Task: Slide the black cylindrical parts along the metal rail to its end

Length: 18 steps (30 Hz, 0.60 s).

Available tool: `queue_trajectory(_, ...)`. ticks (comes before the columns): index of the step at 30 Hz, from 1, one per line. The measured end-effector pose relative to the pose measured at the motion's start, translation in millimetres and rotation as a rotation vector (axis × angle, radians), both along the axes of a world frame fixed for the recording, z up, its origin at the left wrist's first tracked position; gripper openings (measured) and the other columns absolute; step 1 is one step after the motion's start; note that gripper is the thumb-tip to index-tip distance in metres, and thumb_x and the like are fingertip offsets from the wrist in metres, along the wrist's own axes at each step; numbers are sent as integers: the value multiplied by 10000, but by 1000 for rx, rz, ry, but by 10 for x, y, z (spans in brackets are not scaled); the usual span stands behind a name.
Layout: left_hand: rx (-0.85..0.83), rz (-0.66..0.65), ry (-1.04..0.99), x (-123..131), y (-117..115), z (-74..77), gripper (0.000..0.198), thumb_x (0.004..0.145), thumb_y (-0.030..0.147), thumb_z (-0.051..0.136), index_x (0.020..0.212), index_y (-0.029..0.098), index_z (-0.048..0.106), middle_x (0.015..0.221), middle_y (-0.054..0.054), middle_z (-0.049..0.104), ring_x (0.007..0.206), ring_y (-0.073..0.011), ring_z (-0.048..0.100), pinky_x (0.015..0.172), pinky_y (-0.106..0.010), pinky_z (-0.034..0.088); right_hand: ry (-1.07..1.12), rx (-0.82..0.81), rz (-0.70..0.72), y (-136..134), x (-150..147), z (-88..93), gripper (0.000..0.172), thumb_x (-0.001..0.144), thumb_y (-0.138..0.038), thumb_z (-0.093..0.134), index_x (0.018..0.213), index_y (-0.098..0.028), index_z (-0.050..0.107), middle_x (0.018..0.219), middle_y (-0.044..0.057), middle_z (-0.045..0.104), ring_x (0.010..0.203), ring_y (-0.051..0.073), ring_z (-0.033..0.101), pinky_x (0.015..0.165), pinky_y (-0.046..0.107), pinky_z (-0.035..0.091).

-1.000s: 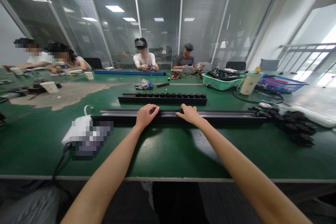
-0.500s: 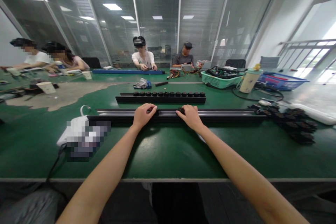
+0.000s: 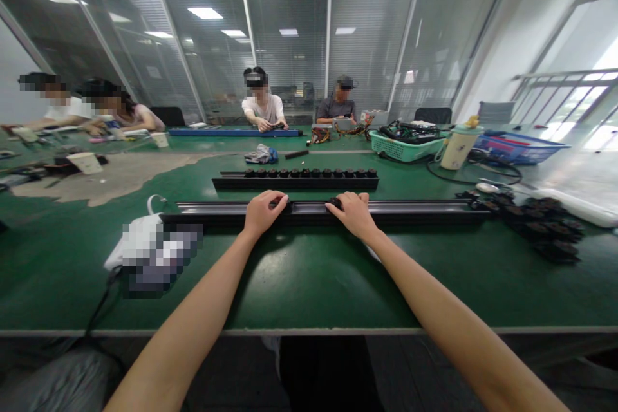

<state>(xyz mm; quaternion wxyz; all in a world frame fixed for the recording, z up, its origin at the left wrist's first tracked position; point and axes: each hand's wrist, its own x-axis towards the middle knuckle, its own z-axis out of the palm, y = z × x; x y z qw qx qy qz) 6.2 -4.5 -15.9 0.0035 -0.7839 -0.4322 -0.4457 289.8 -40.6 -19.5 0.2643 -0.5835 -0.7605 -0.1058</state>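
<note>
A long black rail (image 3: 415, 219) with a shiny inner channel lies crosswise in front of me. At its middle, my left hand (image 3: 263, 212) is closed around a small black part (image 3: 288, 207), mostly hidden by the fingers. My right hand (image 3: 356, 212) grips another small black part (image 3: 333, 203) in the channel, a short way to the right. Bare channel shows between the two hands. Behind it lies a shorter black rail (image 3: 294, 184) carrying a row of small round black parts.
Loose black parts (image 3: 545, 225) are heaped at the rail's right end. A white device (image 3: 138, 238) with a cable stands left. Farther back are a green basket (image 3: 410, 149), a cream tumbler (image 3: 458, 147), a blue basket (image 3: 526, 151) and a crumpled cloth (image 3: 261, 154). Several people sit around the table.
My right hand has shifted slightly to the right along the rail with its black part. The left hand stays in nearly the same place.
</note>
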Motion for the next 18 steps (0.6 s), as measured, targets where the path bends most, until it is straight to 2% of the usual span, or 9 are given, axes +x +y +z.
queue_trajectory(7, 8, 3, 4, 3, -1, -3, 334, 991, 499, 554, 937, 230, 746, 951, -50, 761, 855, -198, 691, 728, -294, 519, -31, -10, -31, -31, 32, 29, 415, 1068, -494, 475, 991, -152, 696, 1009, 108, 720, 1001, 255, 600, 894, 384, 258)
queue_trajectory(18, 11, -2, 2, 9, -17, 13, 320, 993, 481, 557, 932, 229, 745, 950, -46, 764, 861, -198, 694, 760, -306, 517, -221, 33, -59, -105, 60, 89, 411, 1081, -438, 462, 991, -115, 700, 1027, 154, 706, 995, 278, 569, 887, 394, 244)
